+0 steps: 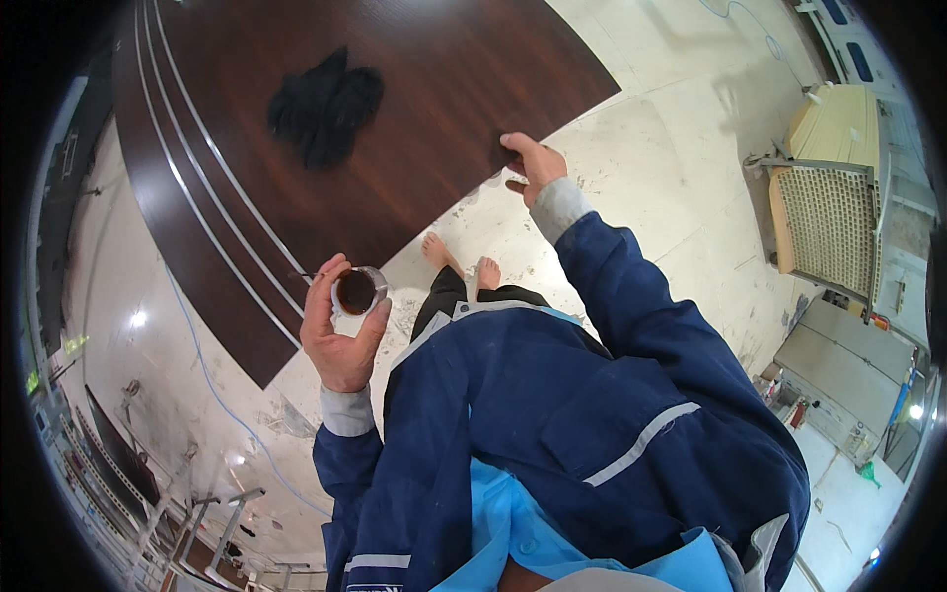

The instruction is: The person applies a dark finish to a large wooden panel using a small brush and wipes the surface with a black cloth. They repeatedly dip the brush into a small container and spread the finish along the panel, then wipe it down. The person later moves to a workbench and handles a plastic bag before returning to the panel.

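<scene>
My left hand (340, 340) is wrapped round a small clear cup (374, 280) of dark brown liquid, held upright near the corner of a dark brown wood-grain tabletop (434, 109). A thin dark stick or handle shows beside those fingers; I cannot make out which. Over at the tabletop's near edge, my right hand (538, 170) grips the rim, thumb on top and fingers at the side, partly hidden. Farther in on the tabletop lies a crumpled black cloth item (326, 107), perhaps gloves.
Three silvery strips (212, 163) run along the tabletop's left side. A thin blue hose (212, 370) trails over the pale floor at left. Metal frames (222, 518) stand at lower left. On the right are a yellowish panelled stand (829, 197) and a grey cabinet (838, 360). My bare feet stand below.
</scene>
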Tool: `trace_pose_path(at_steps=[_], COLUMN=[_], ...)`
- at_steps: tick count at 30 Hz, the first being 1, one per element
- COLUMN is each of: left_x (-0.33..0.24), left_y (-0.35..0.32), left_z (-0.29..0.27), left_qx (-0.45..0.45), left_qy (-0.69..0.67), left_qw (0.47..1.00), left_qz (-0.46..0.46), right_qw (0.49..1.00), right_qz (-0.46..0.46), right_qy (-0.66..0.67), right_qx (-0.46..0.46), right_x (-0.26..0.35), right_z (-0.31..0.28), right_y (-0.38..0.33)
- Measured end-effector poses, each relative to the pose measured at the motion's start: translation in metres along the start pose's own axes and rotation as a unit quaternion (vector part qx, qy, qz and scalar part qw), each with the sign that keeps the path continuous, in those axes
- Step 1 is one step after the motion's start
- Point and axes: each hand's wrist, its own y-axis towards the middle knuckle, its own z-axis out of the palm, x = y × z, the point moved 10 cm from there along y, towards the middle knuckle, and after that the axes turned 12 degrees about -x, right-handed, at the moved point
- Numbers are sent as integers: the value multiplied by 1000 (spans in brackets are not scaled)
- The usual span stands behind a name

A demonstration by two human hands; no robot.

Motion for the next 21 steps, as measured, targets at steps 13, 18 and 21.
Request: trace_pose_path(at_steps=[13, 18, 21], left_x=[16, 13, 14], left_y=[87, 100, 101], left_z=[22, 30, 35], left_qx=[79, 72, 59], left_qy=[14, 12, -5], left_qw=[996, 997, 998], left_qz=[25, 33, 15], right_qw=[1000, 996, 999], right_qz=[14, 53, 12], right_qy=[-2, -45, -15], right_qx=[-15, -52, -33], right_x=[-15, -21, -10], right_z=[2, -4, 1], right_y=[-8, -5, -4])
